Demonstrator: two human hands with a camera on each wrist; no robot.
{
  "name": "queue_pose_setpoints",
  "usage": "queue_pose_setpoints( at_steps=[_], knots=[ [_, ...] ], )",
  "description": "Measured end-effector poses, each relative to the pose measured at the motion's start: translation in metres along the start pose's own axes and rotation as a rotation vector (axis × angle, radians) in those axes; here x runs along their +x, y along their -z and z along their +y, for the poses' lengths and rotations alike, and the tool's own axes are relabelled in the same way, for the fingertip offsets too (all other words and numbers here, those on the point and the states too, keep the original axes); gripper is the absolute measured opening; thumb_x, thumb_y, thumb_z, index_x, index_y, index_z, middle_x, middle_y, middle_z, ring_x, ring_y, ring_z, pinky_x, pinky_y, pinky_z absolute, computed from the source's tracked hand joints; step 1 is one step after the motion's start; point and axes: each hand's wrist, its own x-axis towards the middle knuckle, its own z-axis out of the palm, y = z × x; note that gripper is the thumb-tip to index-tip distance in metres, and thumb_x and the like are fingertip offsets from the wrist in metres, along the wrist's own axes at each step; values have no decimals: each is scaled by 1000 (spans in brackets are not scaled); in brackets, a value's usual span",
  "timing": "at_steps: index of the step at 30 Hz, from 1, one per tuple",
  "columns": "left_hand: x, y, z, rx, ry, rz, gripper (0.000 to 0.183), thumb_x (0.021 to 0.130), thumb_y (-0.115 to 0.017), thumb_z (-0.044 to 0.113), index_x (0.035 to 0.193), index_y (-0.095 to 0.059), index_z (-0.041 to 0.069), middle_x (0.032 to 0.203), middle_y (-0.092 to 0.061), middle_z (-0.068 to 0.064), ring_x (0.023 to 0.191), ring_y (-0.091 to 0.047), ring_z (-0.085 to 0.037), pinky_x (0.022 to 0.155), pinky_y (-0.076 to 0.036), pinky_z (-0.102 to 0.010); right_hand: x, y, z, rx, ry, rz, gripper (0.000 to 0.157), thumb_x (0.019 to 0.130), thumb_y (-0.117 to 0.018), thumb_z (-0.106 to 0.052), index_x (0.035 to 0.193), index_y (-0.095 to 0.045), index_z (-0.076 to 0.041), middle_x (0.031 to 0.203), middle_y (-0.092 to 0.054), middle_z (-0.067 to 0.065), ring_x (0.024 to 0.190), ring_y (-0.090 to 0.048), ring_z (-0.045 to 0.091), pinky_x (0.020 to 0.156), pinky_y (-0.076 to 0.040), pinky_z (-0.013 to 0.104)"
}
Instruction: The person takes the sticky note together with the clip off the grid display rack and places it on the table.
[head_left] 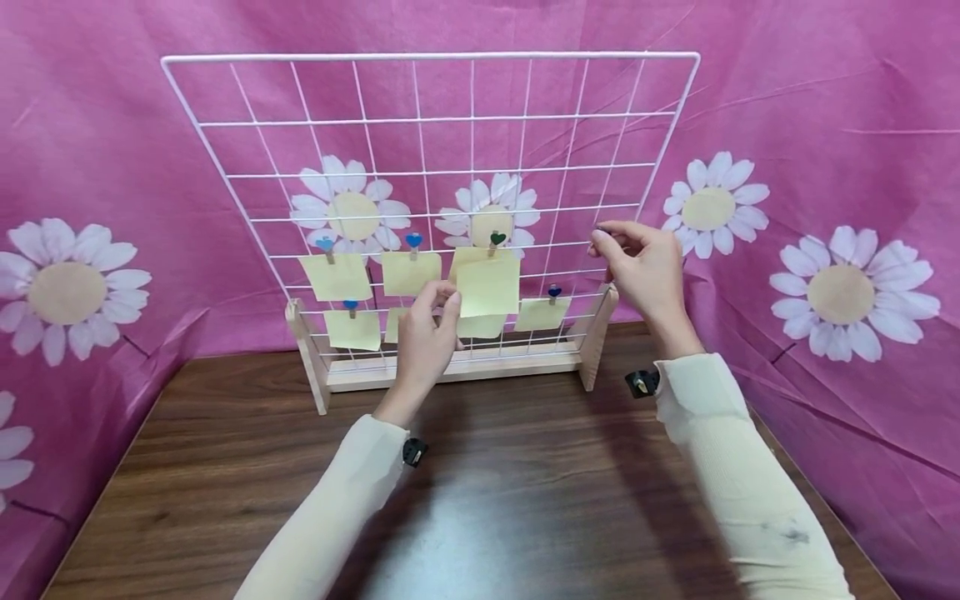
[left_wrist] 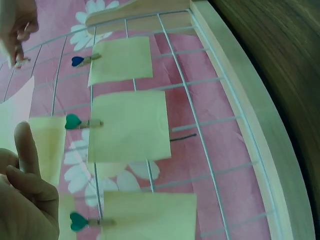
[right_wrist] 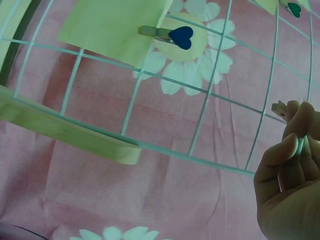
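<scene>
My left hand [head_left: 426, 337] pinches a pale yellow paper note [head_left: 489, 289] by its left edge, in front of a white wire grid [head_left: 431, 57]. Behind this note, another note hangs from a clothespin with a dark green heart [head_left: 497, 239]. To the right, near the grid's side edge, my right hand [head_left: 649, 271] pinches a small wooden clothespin [right_wrist: 280, 109] between thumb and fingertips. Its jaws poke out past the fingers in the right wrist view, and the rest is hidden by the hand.
Several yellow notes hang on the grid in two rows, among them an upper-left note [head_left: 335, 277] and a lower-right note [head_left: 543, 314], under heart-topped clothespins. A wooden stand [head_left: 457, 368] carries the grid on a brown table [head_left: 540, 492]. Pink flowered cloth [head_left: 847, 108] surrounds it.
</scene>
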Motion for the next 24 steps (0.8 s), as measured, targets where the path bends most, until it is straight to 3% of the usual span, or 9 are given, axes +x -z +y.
queue_pose_setpoints(
  at_steps=[6, 10, 16, 20, 24],
  knots=[
    [-2, 13, -5, -16, 32, 28, 10, 102, -59, 7, 108, -64, 1, 90, -72, -12, 43, -59, -26, 41, -48, -26, -5, 0, 10, 1, 32, 3, 21, 96, -68, -7, 106, -73, 10, 82, -73, 22, 43, -56, 6, 45, -43, 15],
    [-5, 19, -7, -46, 58, 32, 8, 102, -60, 10, 107, -63, 3, 88, -72, -13, 43, -59, -29, 42, -49, -27, -7, -1, 11, 5, 39, 8, 20, 95, -69, -8, 106, -74, 9, 84, -72, 25, 44, -57, 6, 44, -42, 15],
    [-10, 28, -9, -88, 92, 47, 10, 102, -61, 11, 107, -62, 3, 87, -69, -17, 44, -59, -32, 42, -50, -30, -11, -2, 11, 15, 10, 7, 21, 96, -69, -8, 107, -74, 10, 86, -72, 26, 45, -58, 10, 44, -42, 15],
    [-16, 37, -10, -104, 142, 66, 12, 101, -63, 12, 108, -63, 2, 92, -69, -13, 44, -59, -26, 43, -52, -35, -16, -3, 13, 14, -5, 4, 22, 96, -70, -10, 107, -74, 9, 84, -73, 23, 46, -59, 11, 45, -42, 16],
    [-20, 47, -11, -128, 176, 80, 15, 100, -64, 12, 109, -62, 1, 91, -68, -17, 43, -58, -19, 43, -50, -29, -20, -2, 15, 25, -4, 20, 22, 95, -73, -15, 105, -76, 4, 81, -75, 15, 46, -58, 9, 45, -44, 17]
  ],
)
